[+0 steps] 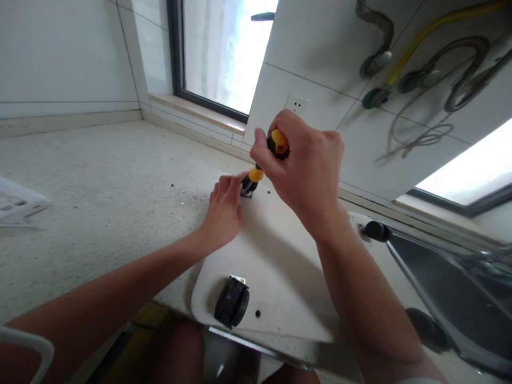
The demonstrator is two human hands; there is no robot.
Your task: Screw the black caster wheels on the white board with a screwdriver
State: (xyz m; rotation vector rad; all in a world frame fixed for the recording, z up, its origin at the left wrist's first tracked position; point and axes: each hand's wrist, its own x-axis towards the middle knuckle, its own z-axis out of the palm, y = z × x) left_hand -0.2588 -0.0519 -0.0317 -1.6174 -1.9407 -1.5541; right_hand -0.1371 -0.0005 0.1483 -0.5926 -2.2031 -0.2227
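Observation:
My right hand (308,170) is wrapped round the handle of a yellow and black screwdriver (256,174). The screwdriver slants down to the metal plate of a black caster wheel (250,184) at the far left corner of a white board (280,266). Against that caster, my left hand (226,210) presses its fingers, closed at its side; the fingertips are partly hidden. A second caster wheel (232,302) stands on the board's near left corner, its plate showing a screw. Another black caster (377,231) sits at the far right, and a dark, blurred one (427,329) at the near right.
The board lies on a speckled countertop (120,176) beside a metal sink (448,288) with a tap. A white object (20,202) lies at the left. Behind are a wall socket (296,103), a window (224,53) and hoses with a yellow pipe (432,29).

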